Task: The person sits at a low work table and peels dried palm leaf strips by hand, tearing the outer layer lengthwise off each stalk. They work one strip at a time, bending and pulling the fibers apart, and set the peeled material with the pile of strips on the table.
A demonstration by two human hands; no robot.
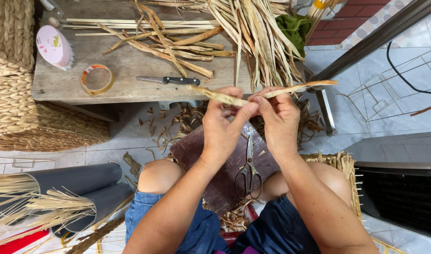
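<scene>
Now, both hands: working together at mid-frame, above the knees.
Left hand (221,127): pinching closed on a dried leaf strip (262,94), fingers curling over its left part, thumb pressing near the middle.
Right hand (279,120): clamping the same strip just beside the left thumb, fingertips meeting it from the other side.
Strip position: lying roughly level across both hands, its right end poking out past the right hand, its left end reaching toward the bench edge.
Lap: a dark reddish board (220,174) is resting across the knees, with scissors (248,174) lying closed on it, handles toward the person.
Bench (131,89): weathered wood, carrying a black-handled knife (168,80), a roll of clear tape (97,79), a pink brush (54,46) and a heap of dried leaves (253,33).
Floor: trimmed scraps (178,127) are lying scattered under the bench edge.
Left side: woven baskets (11,84) are standing by the bench; two grey tubes (83,188) are holding straw bundles.
</scene>
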